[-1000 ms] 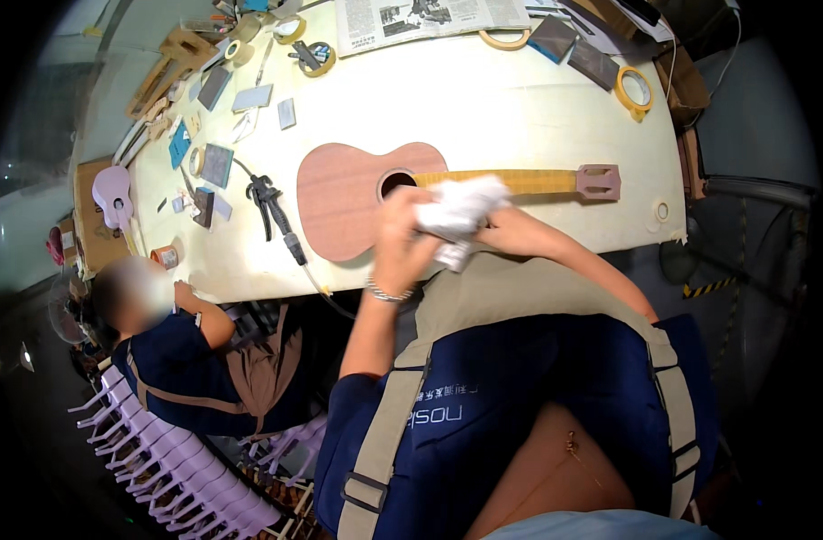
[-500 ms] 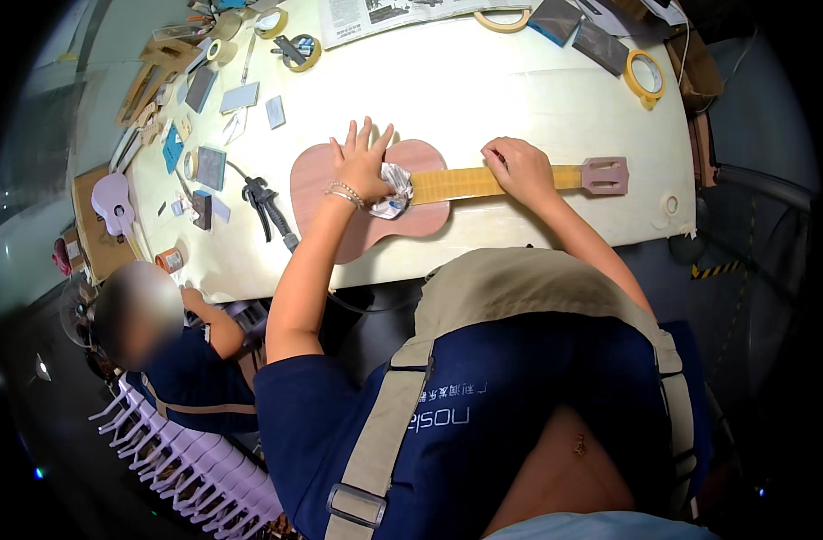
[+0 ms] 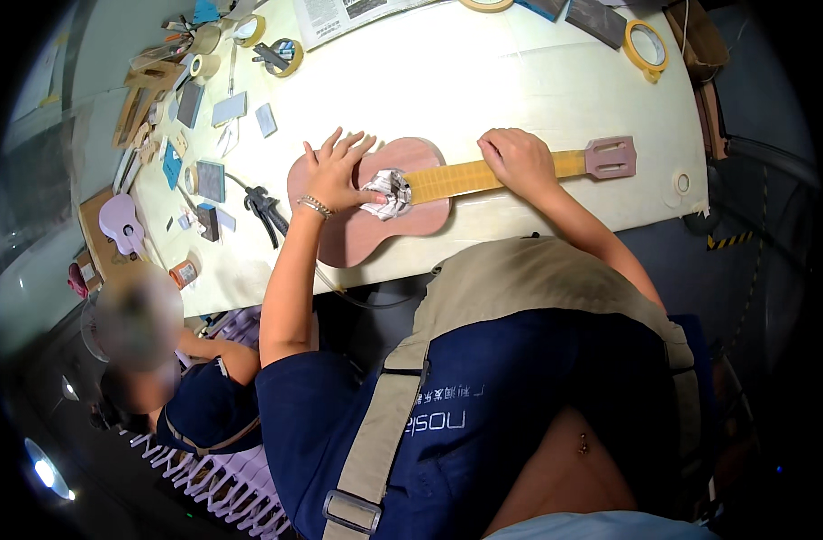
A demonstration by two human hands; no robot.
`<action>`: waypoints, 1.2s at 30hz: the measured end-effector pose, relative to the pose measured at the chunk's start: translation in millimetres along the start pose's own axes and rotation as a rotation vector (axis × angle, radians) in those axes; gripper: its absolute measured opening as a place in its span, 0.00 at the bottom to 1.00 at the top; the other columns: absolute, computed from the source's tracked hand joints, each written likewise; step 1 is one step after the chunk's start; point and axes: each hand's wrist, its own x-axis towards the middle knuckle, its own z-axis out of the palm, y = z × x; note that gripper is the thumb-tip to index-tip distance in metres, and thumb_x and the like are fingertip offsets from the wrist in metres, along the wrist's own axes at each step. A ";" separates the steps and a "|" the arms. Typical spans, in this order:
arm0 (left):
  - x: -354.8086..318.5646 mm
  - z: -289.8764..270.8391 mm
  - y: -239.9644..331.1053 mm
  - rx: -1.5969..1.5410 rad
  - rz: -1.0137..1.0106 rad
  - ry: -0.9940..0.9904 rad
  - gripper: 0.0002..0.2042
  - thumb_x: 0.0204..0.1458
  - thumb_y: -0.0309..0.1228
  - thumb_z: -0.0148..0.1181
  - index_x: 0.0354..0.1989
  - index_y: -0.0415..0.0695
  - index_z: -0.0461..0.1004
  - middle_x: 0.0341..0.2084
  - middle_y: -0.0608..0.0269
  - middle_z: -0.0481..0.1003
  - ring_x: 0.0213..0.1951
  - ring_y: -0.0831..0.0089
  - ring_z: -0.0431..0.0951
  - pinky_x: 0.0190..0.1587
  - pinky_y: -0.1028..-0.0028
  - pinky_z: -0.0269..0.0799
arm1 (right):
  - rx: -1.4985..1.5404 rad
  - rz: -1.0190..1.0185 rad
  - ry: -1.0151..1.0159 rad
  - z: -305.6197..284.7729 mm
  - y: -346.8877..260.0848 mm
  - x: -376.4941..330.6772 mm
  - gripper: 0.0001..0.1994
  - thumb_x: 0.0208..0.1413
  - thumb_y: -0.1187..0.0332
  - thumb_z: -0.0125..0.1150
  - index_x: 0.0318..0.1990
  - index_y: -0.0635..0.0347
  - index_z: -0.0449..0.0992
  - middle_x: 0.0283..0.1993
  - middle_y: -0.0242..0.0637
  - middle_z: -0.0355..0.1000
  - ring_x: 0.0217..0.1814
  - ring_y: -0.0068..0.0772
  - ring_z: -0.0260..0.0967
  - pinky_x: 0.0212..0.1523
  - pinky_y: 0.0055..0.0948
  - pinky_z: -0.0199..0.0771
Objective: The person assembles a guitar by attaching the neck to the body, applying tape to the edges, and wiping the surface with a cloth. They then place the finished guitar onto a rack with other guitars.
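A pink ukulele [image 3: 357,229] lies flat near the front edge of the pale table [image 3: 483,81], its neck wrapped in yellow tape and its headstock [image 3: 610,156] pointing right. My left hand [image 3: 338,171] rests flat on the ukulele's body with fingers spread, the thumb touching a crumpled white cloth [image 3: 386,192] stuffed at the sound hole. My right hand [image 3: 518,160] presses down on the taped neck [image 3: 447,178], fingers curled over it.
Tape rolls [image 3: 646,43], small blocks, sanding pads and a black clamp tool [image 3: 267,209] are scattered over the table's left and back. A small lilac ukulele body [image 3: 122,223] lies at far left. Another person [image 3: 159,360] sits low at the left below the table edge.
A second ago both hands were bunched over the cloth at the sound hole. They have since spread apart: the left onto the body, the right along the neck. Little has changed in the last half second.
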 end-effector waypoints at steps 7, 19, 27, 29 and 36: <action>3.3 33.1 66.5 0.054 -0.210 0.244 0.42 0.33 0.29 0.60 0.62 0.45 0.48 0.54 0.55 0.60 0.63 0.56 0.48 0.60 0.42 0.30 | -0.040 0.008 -0.001 2.0 -2.6 -0.8 0.08 0.49 0.66 0.54 0.22 0.57 0.71 0.20 0.36 0.68 0.25 0.37 0.67 0.27 0.35 0.67; -52.9 36.9 89.9 -0.225 -0.002 0.625 0.23 0.41 0.41 0.60 0.42 0.37 0.69 0.36 0.53 0.69 0.39 0.58 0.67 0.40 0.65 0.63 | -0.023 -0.057 0.039 -1.0 1.4 -3.8 0.08 0.49 0.66 0.55 0.22 0.58 0.71 0.19 0.37 0.68 0.24 0.37 0.66 0.25 0.35 0.66; -38.6 42.2 112.4 -0.287 -0.163 0.285 0.23 0.49 0.46 0.51 0.37 0.33 0.69 0.26 0.49 0.72 0.34 0.53 0.71 0.60 0.51 0.42 | -0.021 -0.077 0.056 -1.5 2.1 -6.4 0.09 0.50 0.65 0.53 0.23 0.58 0.72 0.19 0.38 0.68 0.24 0.38 0.67 0.26 0.36 0.67; -36.4 43.9 86.3 -0.668 -0.043 0.392 0.15 0.54 0.38 0.47 0.34 0.35 0.72 0.21 0.52 0.73 0.28 0.62 0.74 0.61 0.53 0.41 | -0.002 -0.083 0.067 0.3 4.1 -7.4 0.09 0.49 0.65 0.53 0.22 0.58 0.72 0.19 0.38 0.68 0.24 0.39 0.67 0.25 0.36 0.67; -58.4 29.5 77.2 -0.270 -0.096 0.744 0.09 0.49 0.34 0.52 0.36 0.45 0.75 0.29 0.62 0.74 0.35 0.69 0.73 0.50 0.60 0.55 | 0.002 -0.098 0.095 -3.4 4.9 -10.1 0.08 0.49 0.66 0.54 0.22 0.58 0.72 0.19 0.37 0.69 0.23 0.39 0.67 0.25 0.36 0.67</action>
